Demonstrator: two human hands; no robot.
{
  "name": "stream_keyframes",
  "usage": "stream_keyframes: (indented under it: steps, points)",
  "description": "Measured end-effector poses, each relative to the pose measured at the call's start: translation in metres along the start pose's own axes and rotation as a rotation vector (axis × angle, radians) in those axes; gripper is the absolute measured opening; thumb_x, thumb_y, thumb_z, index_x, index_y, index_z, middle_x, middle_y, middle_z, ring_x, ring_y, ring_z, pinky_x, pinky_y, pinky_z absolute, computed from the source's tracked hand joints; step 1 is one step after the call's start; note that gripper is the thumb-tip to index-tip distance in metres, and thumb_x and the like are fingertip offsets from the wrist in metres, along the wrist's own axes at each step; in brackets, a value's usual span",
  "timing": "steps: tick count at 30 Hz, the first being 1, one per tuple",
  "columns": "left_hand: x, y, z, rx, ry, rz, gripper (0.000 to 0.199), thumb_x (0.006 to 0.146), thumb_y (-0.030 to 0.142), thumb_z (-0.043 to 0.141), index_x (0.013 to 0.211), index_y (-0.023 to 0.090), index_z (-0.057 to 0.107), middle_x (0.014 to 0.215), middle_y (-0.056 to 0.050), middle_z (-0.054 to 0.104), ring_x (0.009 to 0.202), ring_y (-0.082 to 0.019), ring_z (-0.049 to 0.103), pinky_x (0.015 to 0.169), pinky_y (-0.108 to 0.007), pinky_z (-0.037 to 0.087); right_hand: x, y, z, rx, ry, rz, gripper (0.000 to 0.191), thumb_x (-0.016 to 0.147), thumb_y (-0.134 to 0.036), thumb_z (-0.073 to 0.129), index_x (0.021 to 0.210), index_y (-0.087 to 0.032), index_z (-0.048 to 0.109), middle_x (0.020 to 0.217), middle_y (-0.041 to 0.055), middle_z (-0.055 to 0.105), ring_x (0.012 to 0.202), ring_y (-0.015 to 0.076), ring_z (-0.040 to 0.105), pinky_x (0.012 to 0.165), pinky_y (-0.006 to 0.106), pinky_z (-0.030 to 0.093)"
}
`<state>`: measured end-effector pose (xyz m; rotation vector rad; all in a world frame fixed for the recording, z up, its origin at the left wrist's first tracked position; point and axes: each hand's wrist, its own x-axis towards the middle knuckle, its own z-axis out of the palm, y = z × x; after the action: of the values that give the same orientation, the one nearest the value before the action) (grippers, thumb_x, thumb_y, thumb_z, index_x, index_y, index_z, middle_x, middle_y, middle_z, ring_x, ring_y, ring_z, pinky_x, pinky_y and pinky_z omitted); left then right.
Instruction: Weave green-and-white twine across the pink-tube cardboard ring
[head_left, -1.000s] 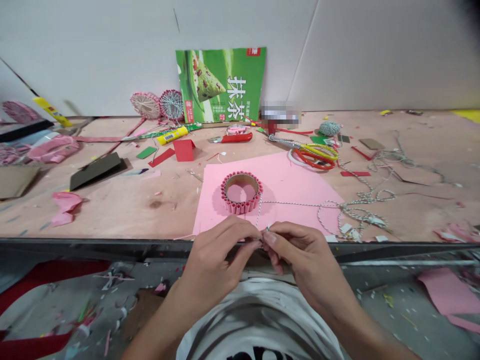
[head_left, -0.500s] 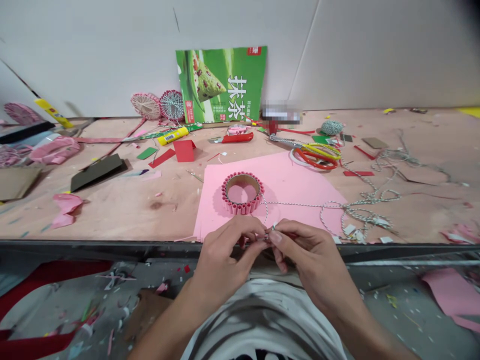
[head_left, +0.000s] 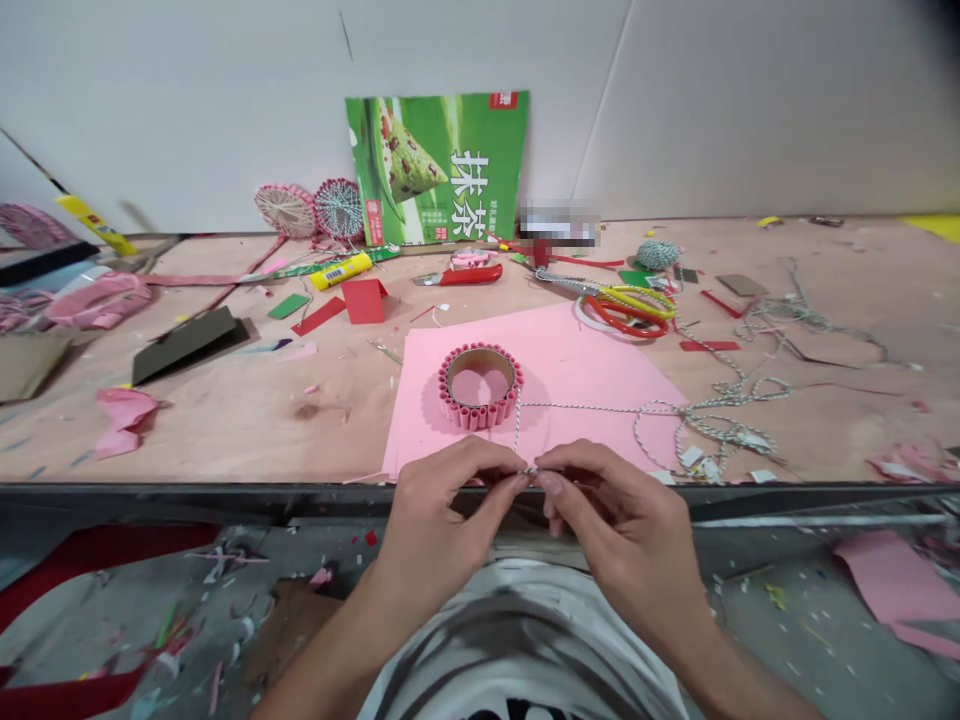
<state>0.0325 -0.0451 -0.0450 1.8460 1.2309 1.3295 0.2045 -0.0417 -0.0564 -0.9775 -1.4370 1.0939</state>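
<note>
My left hand [head_left: 450, 515] and my right hand [head_left: 626, 515] meet at the table's front edge, thumbs and index fingertips pinched on a grey-and-white twisted cord [head_left: 517, 430]. Only a short bit of cord shows between the fingertips. From there the cord runs up to the right side of a ring [head_left: 480, 415] made of pink paper tubes around a brown cardboard core. The ring lies on pink paper sheets [head_left: 585, 360], just beyond my hands. Another stretch of cord leads right from the ring to a loose tangle [head_left: 712, 425].
Scissors [head_left: 630, 308], a red cutter [head_left: 471, 275], a yellow glue stick [head_left: 341, 271] and a ball of cord [head_left: 658, 254] lie farther back. A green package [head_left: 442, 170] leans on the wall. At left is a dark folded card [head_left: 184, 345].
My fingertips have drawn closer together on the cord, and the cord between ring and hands hangs straighter. The whole view has shifted slightly, with things appearing a little farther left.
</note>
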Motion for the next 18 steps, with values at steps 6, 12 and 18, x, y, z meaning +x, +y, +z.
stream_keyframes:
  steps: [6,12,18]
  points:
    - [0.003,0.002,0.0,-0.026,0.024,0.017,0.008,0.09,0.01,0.073,0.088,0.018,0.071,0.081,0.001,0.075,0.072,-0.01,0.069,0.07,-0.018,0.056,0.004,0.0,-0.007,-0.254,-0.04,-0.174,0.018,0.096,-0.015,0.064,0.109,-0.022,0.074,0.093,0.0036,0.074,0.072,0.0119,0.07,0.064,0.021,0.059]
    - [0.006,0.003,-0.002,-0.005,0.038,-0.04,0.007,0.088,0.012,0.075,0.085,0.019,0.073,0.079,0.0,0.076,0.07,-0.012,0.068,0.064,-0.018,0.055,0.0,0.008,-0.008,-0.42,0.17,-0.303,0.041,0.092,-0.011,0.071,0.129,-0.024,0.062,0.102,0.0034,0.075,0.082,0.0139,0.074,0.077,0.026,0.064]
    - [0.009,0.003,-0.004,-0.018,0.028,-0.079,0.008,0.087,0.012,0.075,0.084,0.02,0.074,0.079,-0.001,0.076,0.071,-0.014,0.069,0.063,-0.019,0.056,-0.007,-0.003,-0.013,-0.609,0.234,-0.565,0.038,0.085,-0.001,0.071,0.115,-0.025,0.065,0.095,0.0057,0.073,0.082,0.0175,0.071,0.072,0.03,0.06]
